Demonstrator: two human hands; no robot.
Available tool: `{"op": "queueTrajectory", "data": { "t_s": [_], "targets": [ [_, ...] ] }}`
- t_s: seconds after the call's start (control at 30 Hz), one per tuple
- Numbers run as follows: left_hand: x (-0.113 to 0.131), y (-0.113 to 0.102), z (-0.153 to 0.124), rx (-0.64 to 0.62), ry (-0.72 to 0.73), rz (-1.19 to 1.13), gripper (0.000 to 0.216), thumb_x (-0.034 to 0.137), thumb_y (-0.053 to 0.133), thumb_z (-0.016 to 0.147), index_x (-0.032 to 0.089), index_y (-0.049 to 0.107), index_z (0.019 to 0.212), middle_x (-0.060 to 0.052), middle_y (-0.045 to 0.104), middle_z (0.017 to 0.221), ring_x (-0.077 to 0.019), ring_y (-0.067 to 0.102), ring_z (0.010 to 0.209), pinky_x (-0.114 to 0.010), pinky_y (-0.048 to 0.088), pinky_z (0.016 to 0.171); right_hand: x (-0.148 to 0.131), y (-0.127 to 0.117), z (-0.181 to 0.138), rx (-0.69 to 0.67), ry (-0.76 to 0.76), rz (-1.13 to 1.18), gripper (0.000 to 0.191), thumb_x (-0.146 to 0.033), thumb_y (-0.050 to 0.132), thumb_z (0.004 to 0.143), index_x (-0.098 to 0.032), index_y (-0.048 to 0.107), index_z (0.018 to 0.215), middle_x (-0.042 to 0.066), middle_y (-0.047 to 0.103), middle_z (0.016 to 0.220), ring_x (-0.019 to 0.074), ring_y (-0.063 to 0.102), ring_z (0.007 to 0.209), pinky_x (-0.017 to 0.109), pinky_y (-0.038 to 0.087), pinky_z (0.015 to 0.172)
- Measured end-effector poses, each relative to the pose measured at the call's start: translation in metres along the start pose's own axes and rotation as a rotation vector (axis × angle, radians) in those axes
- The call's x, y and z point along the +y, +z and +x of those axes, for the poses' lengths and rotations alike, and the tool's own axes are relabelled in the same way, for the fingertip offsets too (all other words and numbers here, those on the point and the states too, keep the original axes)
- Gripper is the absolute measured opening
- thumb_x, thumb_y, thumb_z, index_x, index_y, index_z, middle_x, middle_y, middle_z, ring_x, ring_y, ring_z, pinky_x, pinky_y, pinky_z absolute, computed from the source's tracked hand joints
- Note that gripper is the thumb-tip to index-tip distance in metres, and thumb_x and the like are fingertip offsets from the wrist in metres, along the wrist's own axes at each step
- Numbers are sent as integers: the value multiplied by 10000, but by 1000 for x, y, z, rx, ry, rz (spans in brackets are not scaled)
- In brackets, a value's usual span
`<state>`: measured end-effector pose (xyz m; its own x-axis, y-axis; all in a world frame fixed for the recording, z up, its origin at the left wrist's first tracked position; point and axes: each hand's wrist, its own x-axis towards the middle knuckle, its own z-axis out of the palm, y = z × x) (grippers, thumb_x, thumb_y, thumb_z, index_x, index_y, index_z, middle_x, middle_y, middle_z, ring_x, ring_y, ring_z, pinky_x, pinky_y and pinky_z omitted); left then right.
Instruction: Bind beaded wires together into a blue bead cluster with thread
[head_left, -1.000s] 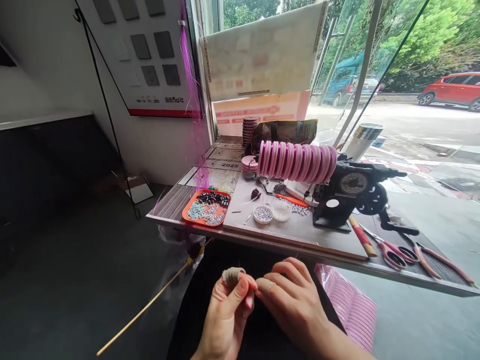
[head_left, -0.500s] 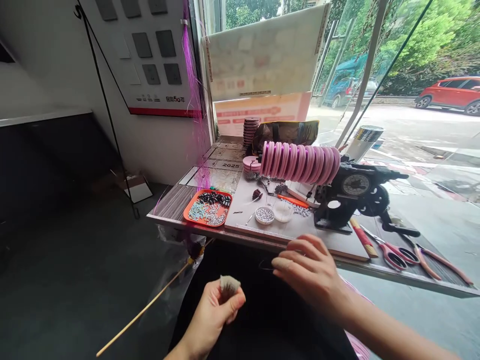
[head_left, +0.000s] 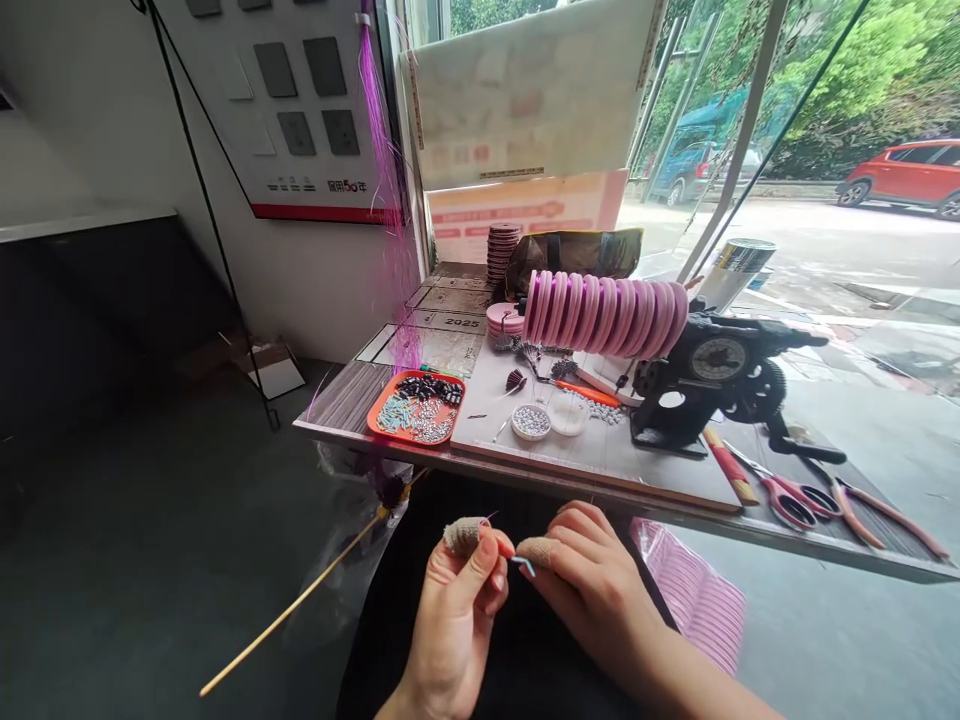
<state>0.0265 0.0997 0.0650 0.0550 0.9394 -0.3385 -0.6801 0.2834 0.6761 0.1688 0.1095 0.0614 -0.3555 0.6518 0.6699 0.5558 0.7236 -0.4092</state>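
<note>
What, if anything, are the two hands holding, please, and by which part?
A small light-blue piece is held between the fingertips of the left hand and right hand; which hand grips it, and by which end, cannot be told.

Daylight falls through a large glass window onto a grey wood-grain table. To the left, a pale grey wall and a dark, pale-topped counter border a dim, smooth grey floor.

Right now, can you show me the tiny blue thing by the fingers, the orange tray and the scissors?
Tiny blue thing (head_left: 524,563): head view, near its middle.
Orange tray (head_left: 373,422): head view, rim at the left.
Scissors (head_left: 775,487): head view, pink handle.
</note>
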Motion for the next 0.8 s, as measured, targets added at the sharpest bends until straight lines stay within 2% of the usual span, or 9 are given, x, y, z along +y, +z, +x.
{"op": "queueTrajectory", "data": {
  "t_s": [0.1, 0.2, 0.3, 0.4, 0.47, 0.57, 0.7, 0.8],
  "targets": [
    [2, -1, -2, 1, -23, 2, 195, 260, 811, 583, 158, 666, 666, 28, 552, 558, -38, 403, 488, -129, 341, 455, -2, 0, 1, -30, -62, -33, 159, -125, 457, 885, -172, 601, 839, -13, 565, 612, 125, 465, 620, 342, 388, 818],
    [4, -5, -3, -27, -103, 56, 222, 249, 825, 560, 148, 651, 653, 39, 519, 522, -30, 392, 481, -120, 332, 463, 6, -9, 4, -78, -185, -137, 217, -128, 407, 906, -172, 615, 868, 9, 625, 717, 147, 513, 722, 406, 322, 954],
    [7, -10, -3, -43, -159, 134, 248, 265, 827, 556, 137, 638, 653, 44, 498, 498, -17, 350, 447, -111, 272, 424, 23, -25, 9, -63, -230, -283, 193, -135, 439, 897, -171, 628, 888, 30, 664, 828, 186, 524, 844, 430, 301, 976],
    [7, -16, -1, -29, -141, 170, 255, 282, 816, 576, 139, 618, 651, 49, 487, 492, -15, 330, 432, -116, 245, 408, 34, -34, 11, -48, -170, -327, 121, -158, 518, 867, -196, 633, 873, 13, 674, 860, 200, 525, 912, 424, 290, 986],
    [4, -20, -1, -10, -99, 159, 249, 293, 803, 597, 147, 610, 657, 47, 498, 508, -23, 349, 445, -120, 266, 419, 30, -29, 8, -68, -127, -285, 127, -166, 523, 863, -200, 626, 930, 7, 672, 899, 202, 522, 970, 409, 270, 1008],
    [-2, -23, -2, 15, -54, 127, 237, 306, 789, 617, 158, 610, 662, 46, 509, 521, -31, 365, 462, -127, 312, 449, 9, -8, -3, -60, -86, -200, 169, -142, 491, 860, -191, 616, 962, 1, 669, 893, 198, 515, 1018, 399, 228, 1044],
    [-5, -24, -7, 49, -24, 109, 245, 310, 806, 589, 162, 633, 680, 40, 524, 545, -40, 410, 503, -128, 352, 486, -14, 18, -16, 28, -92, -142, 170, -158, 467, 870, -179, 634, 852, -17, 618, 656, 189, 553, 911, 425, 211, 1059],
    [-4, -26, -9, 31, -53, 134, 246, 290, 818, 572, 160, 635, 675, 40, 523, 565, -37, 417, 517, -122, 358, 502, -9, 13, -16, 18, -193, -171, 270, -106, 391, 891, -172, 649, 844, -6, 626, 670, 194, 558, 921, 468, 213, 1060]
  ]
}}
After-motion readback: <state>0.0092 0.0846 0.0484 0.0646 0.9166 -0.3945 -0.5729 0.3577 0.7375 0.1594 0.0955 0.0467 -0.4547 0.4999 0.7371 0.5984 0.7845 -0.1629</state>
